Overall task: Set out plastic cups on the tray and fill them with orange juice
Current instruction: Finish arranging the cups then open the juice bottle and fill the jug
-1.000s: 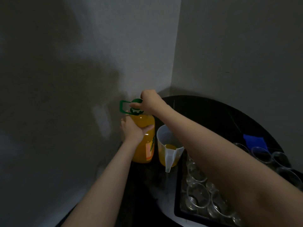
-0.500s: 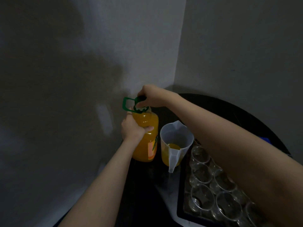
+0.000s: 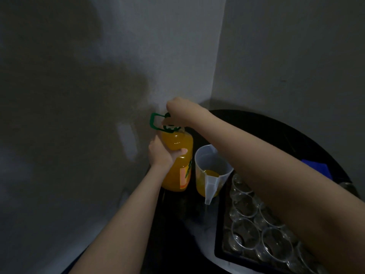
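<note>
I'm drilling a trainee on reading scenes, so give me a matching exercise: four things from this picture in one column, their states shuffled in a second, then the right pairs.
Things:
1. juice bottle
2. jug
3. plastic cups
4. right hand

States:
A. empty, on the tray
B. at the bottle's green cap
C. gripped by the left hand
D. a little juice at the bottom

Pairs: 1-C, 2-D, 3-A, 4-B

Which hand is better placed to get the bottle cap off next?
Right. The right hand is already at the green cap on top of the bottle, while the left hand grips the bottle's shoulder, steadying it upright beside the jug.
</note>
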